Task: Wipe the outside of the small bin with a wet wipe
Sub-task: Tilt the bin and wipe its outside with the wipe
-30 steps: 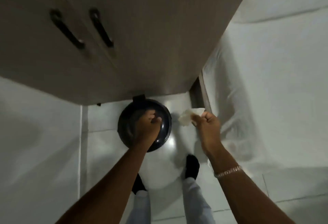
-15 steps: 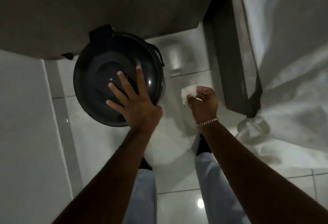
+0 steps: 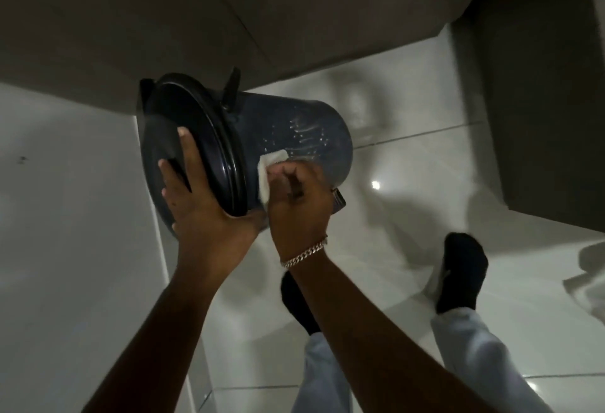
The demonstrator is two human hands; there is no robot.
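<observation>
The small dark bin (image 3: 294, 131) is tipped over to the left, its round black lid (image 3: 183, 137) facing the wall and its side wall turned up toward me. My left hand (image 3: 199, 196) grips the lid's rim, fingers spread over the lid face and thumb under the edge. My right hand (image 3: 298, 203) presses a folded white wet wipe (image 3: 266, 173) against the bin's side just behind the lid. Wet streaks shine on the side wall above the wipe. A black handle lug (image 3: 230, 91) sticks up behind the lid.
A brown cabinet (image 3: 229, 13) overhangs the bin from above. A white wall panel (image 3: 75, 216) stands at the left. Glossy white floor tiles (image 3: 409, 150) lie under the bin, and a dark cabinet side (image 3: 543, 101) rises at the right. My feet in black socks (image 3: 461, 268) stand below the bin.
The bin has gone from upright to tilted on its side toward the left. My left hand shifted from the lid top to gripping its rim; my right hand brought the wipe onto the bin's side.
</observation>
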